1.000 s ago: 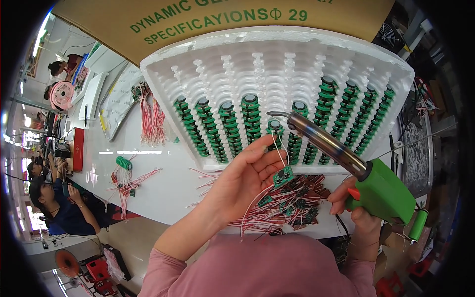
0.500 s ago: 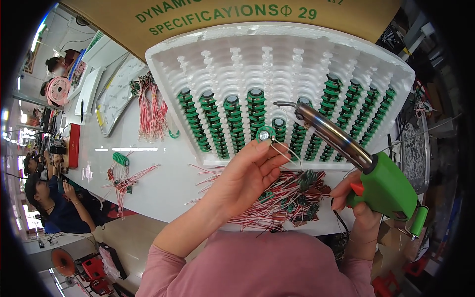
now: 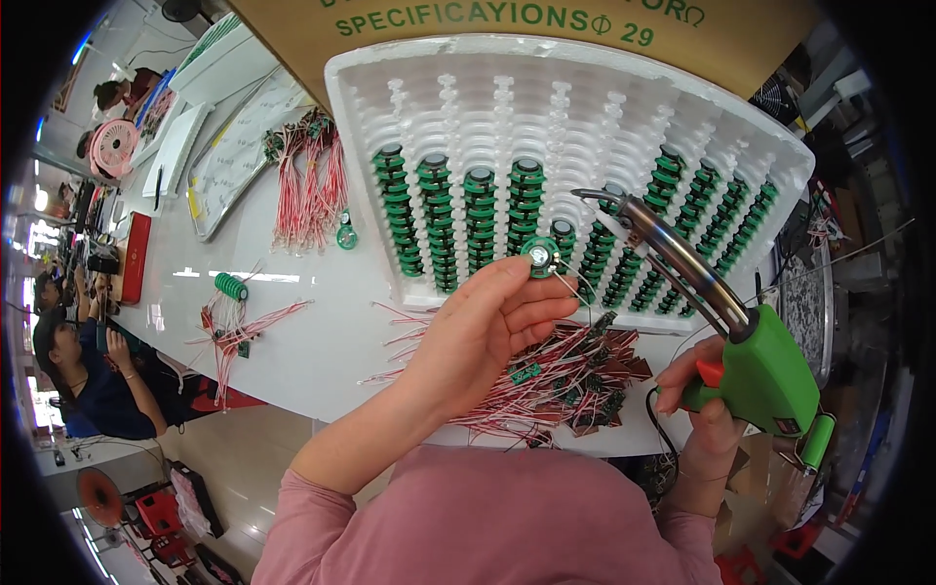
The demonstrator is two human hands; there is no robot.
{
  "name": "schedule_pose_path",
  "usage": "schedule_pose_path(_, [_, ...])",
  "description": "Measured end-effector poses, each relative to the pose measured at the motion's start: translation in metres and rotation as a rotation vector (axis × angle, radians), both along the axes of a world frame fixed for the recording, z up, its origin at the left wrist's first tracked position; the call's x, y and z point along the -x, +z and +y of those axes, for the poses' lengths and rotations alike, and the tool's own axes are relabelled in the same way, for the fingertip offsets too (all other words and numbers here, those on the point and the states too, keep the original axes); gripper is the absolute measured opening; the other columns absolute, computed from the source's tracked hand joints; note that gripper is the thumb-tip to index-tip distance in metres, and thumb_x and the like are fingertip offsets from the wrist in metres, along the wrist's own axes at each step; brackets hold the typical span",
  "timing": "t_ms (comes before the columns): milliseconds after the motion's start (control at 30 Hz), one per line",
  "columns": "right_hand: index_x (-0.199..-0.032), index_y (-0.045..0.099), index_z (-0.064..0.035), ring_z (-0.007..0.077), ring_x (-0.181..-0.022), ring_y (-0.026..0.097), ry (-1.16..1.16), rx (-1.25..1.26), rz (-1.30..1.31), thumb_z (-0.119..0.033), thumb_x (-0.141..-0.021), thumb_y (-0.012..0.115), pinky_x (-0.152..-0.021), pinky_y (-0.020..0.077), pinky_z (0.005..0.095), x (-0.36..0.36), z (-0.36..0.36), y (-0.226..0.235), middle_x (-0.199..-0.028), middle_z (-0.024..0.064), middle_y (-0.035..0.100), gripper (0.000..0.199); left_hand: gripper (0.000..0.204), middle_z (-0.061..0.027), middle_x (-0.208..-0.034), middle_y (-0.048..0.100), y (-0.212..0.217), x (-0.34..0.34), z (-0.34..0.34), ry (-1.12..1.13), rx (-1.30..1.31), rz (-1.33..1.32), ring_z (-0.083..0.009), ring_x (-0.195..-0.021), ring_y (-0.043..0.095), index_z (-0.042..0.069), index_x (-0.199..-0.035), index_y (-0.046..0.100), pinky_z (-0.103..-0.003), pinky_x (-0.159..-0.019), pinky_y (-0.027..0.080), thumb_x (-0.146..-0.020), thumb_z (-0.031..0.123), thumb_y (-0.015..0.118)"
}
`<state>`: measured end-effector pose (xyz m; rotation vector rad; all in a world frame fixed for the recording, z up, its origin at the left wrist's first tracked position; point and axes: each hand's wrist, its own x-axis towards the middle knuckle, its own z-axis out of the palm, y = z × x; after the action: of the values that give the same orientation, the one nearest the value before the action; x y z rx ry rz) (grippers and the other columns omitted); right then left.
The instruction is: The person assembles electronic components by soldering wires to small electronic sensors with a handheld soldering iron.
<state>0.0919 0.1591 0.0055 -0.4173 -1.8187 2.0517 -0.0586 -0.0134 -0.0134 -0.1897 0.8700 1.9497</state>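
My left hand [image 3: 487, 327] pinches a small round green speaker disc [image 3: 539, 255] with thin wires trailing from it, held just in front of the white moulded tray [image 3: 604, 107]. My right hand [image 3: 704, 414] grips a green soldering gun [image 3: 756, 366]; its metal barrel reaches up and left, the tip [image 3: 585, 195] above the tray's filled rows. Rows of stacked green discs [image 3: 478, 219] fill the tray's near slots. A pile of red-and-white wired small boards [image 3: 565, 375] lies on the white table under my hands.
Bundles of red-white wires [image 3: 310, 190] and a loose green disc [image 3: 346, 237] lie left of the tray. A short stack of discs [image 3: 231, 286] with more wires sits farther left. A brown cardboard box [image 3: 546, 24] stands behind. Another person [image 3: 93, 375] sits at far left.
My left hand rose from the wire pile toward the tray with a green disc pinched in its fingers. The soldering gun stayed nearly in place, tip still above the rows.
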Motion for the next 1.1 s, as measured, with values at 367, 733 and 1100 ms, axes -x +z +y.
schedule_pose_path(367, [-0.110,0.040,0.0014,0.0147,-0.049,0.053,0.084,-0.049,0.117,-0.044,-0.074,0.065,-0.043,0.0430,0.0231,-0.021,-0.006,0.002,-0.074,0.0172,0.058,0.063,0.019,-0.0114,-0.101,0.060,0.024,-0.021,-0.022,0.049,0.100,0.316,-0.0158,-0.091,0.059,0.010,-0.100,0.050,-0.024,-0.067,0.044,-0.089,0.025,0.047])
schedule_pose_path(733, [-0.110,0.042,0.0026,0.0152,-0.053,0.055,0.105,-0.136,0.217,-0.042,-0.077,0.062,-0.044,0.0427,0.0227,-0.035,-0.022,0.010,-0.076,0.0167,0.058,0.059,0.018,-0.0137,-0.098,0.061,0.055,-0.035,-0.063,0.117,0.053,0.490,-0.0172,-0.089,0.060,0.009,-0.098,0.048,-0.019,-0.057,0.043,-0.091,0.025,0.043])
schedule_pose_path(1100, [-0.118,0.036,0.0027,0.0118,-0.051,0.051,0.259,-0.132,0.311,-0.038,-0.083,0.054,-0.042,0.0394,0.0206,-0.032,-0.029,-0.001,-0.083,0.0138,0.055,0.057,0.028,-0.0055,-0.087,0.061,0.094,-0.040,-0.157,0.361,-0.071,0.362,-0.0165,-0.084,0.060,0.009,-0.098,0.052,-0.019,-0.051,0.040,-0.089,0.034,0.044])
